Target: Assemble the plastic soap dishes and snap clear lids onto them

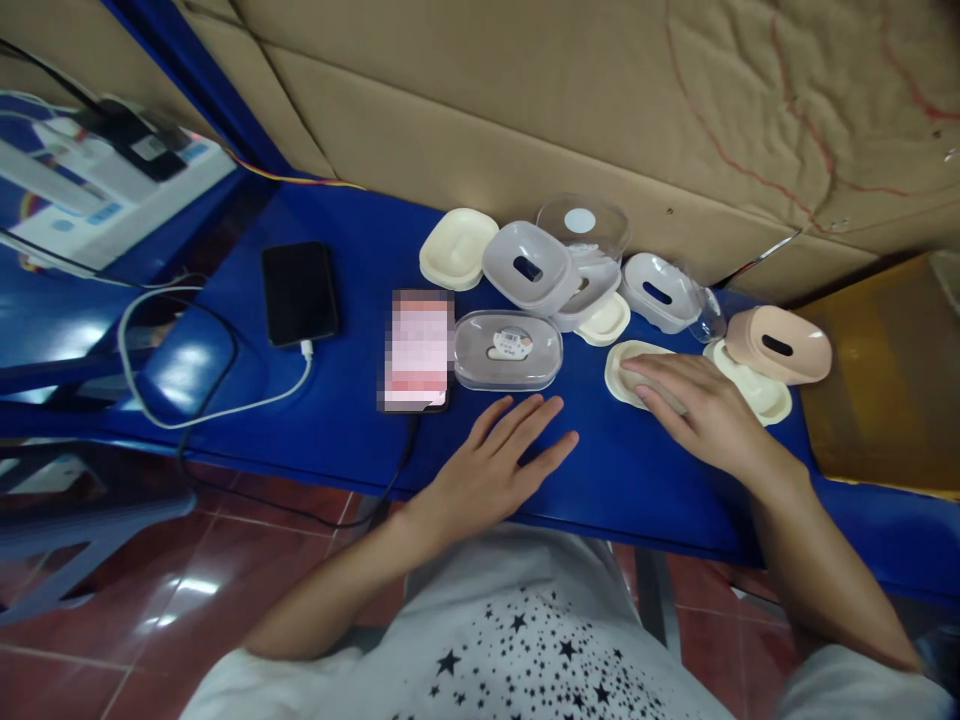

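Right hand point(697, 400) over cream rounded plastic tray point(616, 378) on blue table point(360, 250), fingers touching it; gripping or just resting, can't tell. Left hand point(499, 460) open, palm down, fingers spread, just short of clear oval plastic lid point(476, 372) (sticker on top). Lit phone point(421, 345) left of lid. Peach slotted plastic box point(806, 345) right of right hand; lilac-grey slotted plastic box point(514, 245) behind lid.

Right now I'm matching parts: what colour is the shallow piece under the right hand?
The shallow piece under the right hand is cream; the head view shows it.
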Motion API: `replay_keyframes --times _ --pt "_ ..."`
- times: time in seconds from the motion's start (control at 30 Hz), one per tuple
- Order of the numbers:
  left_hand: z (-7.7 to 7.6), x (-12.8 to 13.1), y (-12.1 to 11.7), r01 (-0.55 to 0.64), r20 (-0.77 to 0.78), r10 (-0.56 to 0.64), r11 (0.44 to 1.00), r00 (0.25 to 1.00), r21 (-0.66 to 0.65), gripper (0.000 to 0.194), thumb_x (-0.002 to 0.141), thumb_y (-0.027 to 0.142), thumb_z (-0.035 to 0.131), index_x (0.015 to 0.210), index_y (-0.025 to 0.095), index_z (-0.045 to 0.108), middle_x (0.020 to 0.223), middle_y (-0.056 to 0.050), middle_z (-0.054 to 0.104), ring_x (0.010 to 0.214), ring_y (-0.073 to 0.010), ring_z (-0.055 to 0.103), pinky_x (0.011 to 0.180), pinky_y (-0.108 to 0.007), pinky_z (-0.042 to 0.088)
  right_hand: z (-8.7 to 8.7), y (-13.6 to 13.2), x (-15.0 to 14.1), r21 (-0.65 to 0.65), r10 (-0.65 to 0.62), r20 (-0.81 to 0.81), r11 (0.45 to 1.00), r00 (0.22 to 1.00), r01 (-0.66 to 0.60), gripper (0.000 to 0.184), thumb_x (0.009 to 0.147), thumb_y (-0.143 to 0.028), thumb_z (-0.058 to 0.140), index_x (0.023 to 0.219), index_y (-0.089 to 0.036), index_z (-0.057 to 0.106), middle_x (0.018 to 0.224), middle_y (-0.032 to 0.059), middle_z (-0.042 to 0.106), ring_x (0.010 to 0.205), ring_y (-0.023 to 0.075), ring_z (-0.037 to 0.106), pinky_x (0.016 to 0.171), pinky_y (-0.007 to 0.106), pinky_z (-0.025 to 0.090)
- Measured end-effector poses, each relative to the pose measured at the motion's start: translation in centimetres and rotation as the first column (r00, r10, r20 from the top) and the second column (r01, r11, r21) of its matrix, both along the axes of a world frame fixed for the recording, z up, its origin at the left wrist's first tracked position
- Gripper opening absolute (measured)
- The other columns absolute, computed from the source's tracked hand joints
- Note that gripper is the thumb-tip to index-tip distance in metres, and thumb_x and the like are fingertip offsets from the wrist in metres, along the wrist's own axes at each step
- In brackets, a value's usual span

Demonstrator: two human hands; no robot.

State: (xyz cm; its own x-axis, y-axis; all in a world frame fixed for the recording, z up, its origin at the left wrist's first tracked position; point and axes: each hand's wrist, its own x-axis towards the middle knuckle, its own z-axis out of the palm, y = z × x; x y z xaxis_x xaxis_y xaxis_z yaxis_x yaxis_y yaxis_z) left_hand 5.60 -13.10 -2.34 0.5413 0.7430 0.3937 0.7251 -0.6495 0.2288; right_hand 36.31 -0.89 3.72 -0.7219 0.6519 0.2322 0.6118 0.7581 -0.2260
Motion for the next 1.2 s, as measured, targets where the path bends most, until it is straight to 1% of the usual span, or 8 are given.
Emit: replay_keyframes --times 0.17,0.33,0.47,0.6,0.77,0.97,1.1,1.2 --pt "0.2 -0.3 0.1 0.087 -0.021 -0.088 0.996 0.996 -0.035 0.05 0.107 0.01 0.059 0.156 0.02 0.055 0.169 -0.018 0.05 0.157 -0.0332 0.049 0.129 -0.053 0.044 -0.7 -0.8 -0.3 0.005 -0.032 0.16 0.999 0.987 0.032 0.035 0.113 -0.032 0.055 0.142 -0.02 0.069 0.14 0.0136 0.076 0.128 0.0346 0.073 0.107 0.057 0.059" --pt "0.2 -0.2 0.3 0.131 -0.005 -0.132 0.988 0.991 -0.085 0.052 0.108 0.014 0.062 0.159 0.018 0.053 0.168 -0.017 0.052 0.156 -0.0345 0.05 0.127 -0.053 0.046 0.9 -1.8 -1.9 -0.101 0.127 0.0 0.987 0.992 -0.126 0.042 0.112 -0.025 0.056 0.154 -0.025 0.059 0.146 0.0084 0.074 0.134 0.0259 0.071 0.111 0.046 0.059" --pt "0.3 -0.1 0.8 0.159 0.004 -0.16 0.978 0.987 -0.134 0.049 0.113 0.028 0.059 0.161 0.021 0.052 0.171 -0.015 0.049 0.159 -0.0335 0.047 0.128 -0.053 0.045 2.1 0.9 -4.5 0.097 0.09 0.001 0.991 0.996 -0.09 0.043 0.112 -0.024 0.052 0.154 -0.026 0.062 0.154 0.0103 0.069 0.138 0.031 0.067 0.113 0.051 0.055" --pt "0.2 -0.1 1.1 0.186 -0.006 -0.19 0.966 0.982 -0.179 0.05 0.116 0.031 0.052 0.166 0.023 0.047 0.176 -0.011 0.043 0.162 -0.0318 0.042 0.13 -0.053 0.042 1.5 5.0 -8.3 0.256 0.076 0.11 0.961 0.991 -0.102 0.046 0.112 -0.021 0.047 0.156 -0.024 0.059 0.164 0.0109 0.06 0.131 0.0336 0.068 0.105 0.053 0.056" --pt "0.2 0.0 1.2 0.182 -0.016 -0.189 0.963 0.982 -0.198 0.049 0.116 0.03 0.052 0.165 0.024 0.048 0.174 -0.01 0.046 0.158 -0.0312 0.047 0.13 -0.054 0.041 0.5 7.9 -11.4 0.169 0.074 0.245 0.979 0.967 -0.117 0.044 0.11 -0.02 0.052 0.152 -0.017 0.062 0.159 0.0164 0.062 0.125 0.0345 0.071 0.102 0.052 0.058" --pt "0.5 0.0 1.3 0.12 0.003 -0.121 0.982 0.993 -0.145 0.042 0.113 0.039 0.058 0.148 0.015 0.06 0.15 -0.019 0.063 0.134 -0.0352 0.064 0.118 -0.057 0.053 1.8 5.8 -6.0 0.136 0.034 -0.074 0.99 0.997 -0.023 0.042 0.109 -0.034 0.062 0.15 -0.023 0.062 0.148 0.0136 0.067 0.135 0.0339 0.067 0.112 0.05 0.059" --pt "0.1 -0.2 1.2 0.08 0.068 -0.072 0.989 0.995 -0.127 0.03 0.111 0.04 0.062 0.126 0.014 0.066 0.139 -0.02 0.066 0.128 -0.0355 0.066 0.11 -0.057 0.059 1.7 0.9 -0.4 0.21 -0.045 -0.183 0.974 0.982 0.084 0.056 0.1 -0.033 0.077 0.153 -0.031 0.059 0.138 0.0119 0.072 0.127 0.0344 0.072 0.108 0.051 0.062" --pt "-0.4 -0.4 1.2 0.056 0.169 -0.027 0.984 0.985 -0.171 0.03 0.111 0.041 0.062 0.131 0.018 0.064 0.141 -0.019 0.065 0.129 -0.0351 0.066 0.108 -0.057 0.061 0.1 -3.5 2.4 0.202 -0.114 -0.2 0.967 0.973 0.155 0.064 0.097 -0.029 0.081 0.156 -0.035 0.057 0.129 0.0127 0.076 0.121 0.0367 0.075 0.102 0.052 0.065"
